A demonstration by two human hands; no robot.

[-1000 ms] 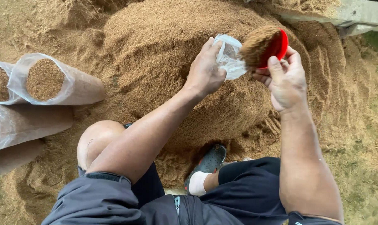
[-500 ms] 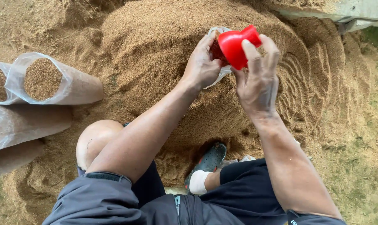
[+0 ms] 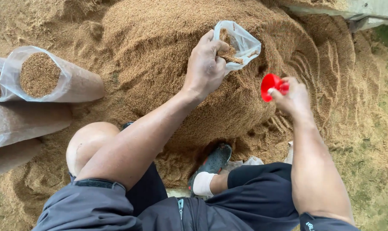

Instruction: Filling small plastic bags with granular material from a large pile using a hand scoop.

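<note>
At the far left lie filled clear bags of brown husk; at least 3 show, the plainest being 1 filled bag (image 3: 53,79) with its open mouth up, resting on the husk pile (image 3: 160,51). Right of it, 1 bare knee (image 3: 89,143) rises. The left hand (image 3: 204,64) has its fingers closed around the rim of 1 small clear bag (image 3: 241,42), partly filled, held against the pile's top. Just right and lower, the right hand (image 3: 294,96) grips 1 red scoop (image 3: 271,85), apart from the bag. Below, 1 dark sandal (image 3: 215,160) presses into the husk.
</note>
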